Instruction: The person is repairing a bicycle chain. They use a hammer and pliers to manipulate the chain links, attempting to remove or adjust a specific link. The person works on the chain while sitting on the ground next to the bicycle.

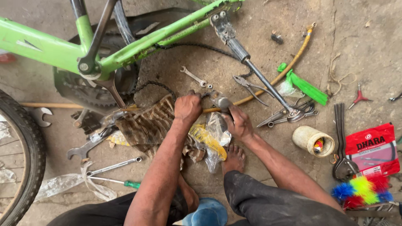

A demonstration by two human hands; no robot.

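**Hammer and chain on the workshop floor**

The hammer (220, 100) sits in my right hand (239, 122), fingers wrapped tight round its handle, the metal head just beyond my knuckles. My left hand (187, 107) is closed in a fist beside it, pinching the bicycle chain (155, 85), which runs away from my fingertips toward the green bicycle frame (138, 44). Under both hands lie a striped rag (146, 123) and a crumpled plastic bag (215, 136). Just past my right fingers rest pliers (250, 88) and a small spanner (193, 77). Farther right of that hand stand a cream tub (312, 140) and a red packet (372, 150).
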